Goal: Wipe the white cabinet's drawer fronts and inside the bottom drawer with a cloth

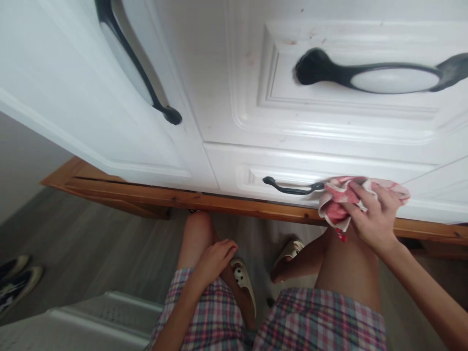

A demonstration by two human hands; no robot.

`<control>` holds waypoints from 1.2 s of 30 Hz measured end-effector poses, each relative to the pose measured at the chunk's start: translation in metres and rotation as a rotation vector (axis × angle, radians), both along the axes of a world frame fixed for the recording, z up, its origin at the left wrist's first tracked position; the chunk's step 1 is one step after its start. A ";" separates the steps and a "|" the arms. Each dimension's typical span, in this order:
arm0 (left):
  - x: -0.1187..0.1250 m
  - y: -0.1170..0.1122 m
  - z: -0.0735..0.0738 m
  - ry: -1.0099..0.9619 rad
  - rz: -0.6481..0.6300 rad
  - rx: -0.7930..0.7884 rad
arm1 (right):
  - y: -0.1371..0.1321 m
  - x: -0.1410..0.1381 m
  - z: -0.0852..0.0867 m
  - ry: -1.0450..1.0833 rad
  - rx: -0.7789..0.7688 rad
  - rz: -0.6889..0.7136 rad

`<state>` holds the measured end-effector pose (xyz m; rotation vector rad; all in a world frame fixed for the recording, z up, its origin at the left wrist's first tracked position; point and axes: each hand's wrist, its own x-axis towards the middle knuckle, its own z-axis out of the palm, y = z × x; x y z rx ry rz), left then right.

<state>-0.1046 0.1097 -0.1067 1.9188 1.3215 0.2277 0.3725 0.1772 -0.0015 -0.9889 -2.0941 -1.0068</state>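
Note:
A crumpled red and white cloth (341,197) is in my right hand (378,214), whose fingers press it against the white front of the lower drawer (252,163). The cloth touches the right end of that drawer's dark handle (292,190), and a small red piece hangs below it. On my left knee rests my left hand (215,263), holding nothing, its fingers stretched out flat. Above, the upper drawer front (248,92) carries small brownish spots and a dark handle with a white oval inlay (395,80).
A cabinet door with a dark handle (135,63) stands at the left. Along the bottom runs a wooden base edge (234,204), close to my knees. Dark shoes (22,287) lie on the grey floor (106,239), near a pale metal-looking object (98,321).

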 end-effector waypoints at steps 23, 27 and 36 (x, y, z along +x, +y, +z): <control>0.007 -0.003 -0.014 0.101 -0.083 -0.034 | 0.067 -0.294 0.050 0.057 -0.033 0.290; 0.000 0.006 -0.006 0.038 0.074 0.085 | 0.068 -0.280 0.018 -0.169 -0.165 0.404; -0.002 0.002 0.038 -0.194 0.195 0.311 | 0.007 -0.139 -0.036 0.014 -0.250 0.085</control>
